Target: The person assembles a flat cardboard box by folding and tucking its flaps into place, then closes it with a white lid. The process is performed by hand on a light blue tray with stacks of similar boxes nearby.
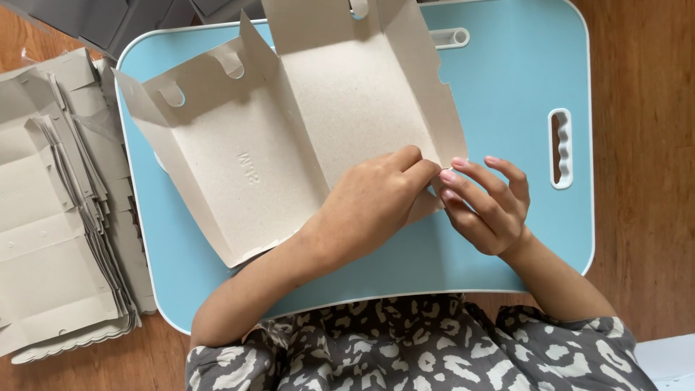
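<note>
A grey cardboard box blank [253,145], partly folded with its side walls raised and notched flaps at the far edge, lies on a light blue lap tray [507,94]. My left hand [369,206] rests on the blank's near right corner and pinches its flap. My right hand [489,203] meets it from the right, fingertips pinching the same corner flap. The corner itself is mostly hidden under my fingers.
A stack of flat grey cardboard blanks [51,217] lies on the wooden floor [644,181] left of the tray. Dark grey sheets [108,22] sit at the top left. The tray has a handle slot [561,148] on its right side.
</note>
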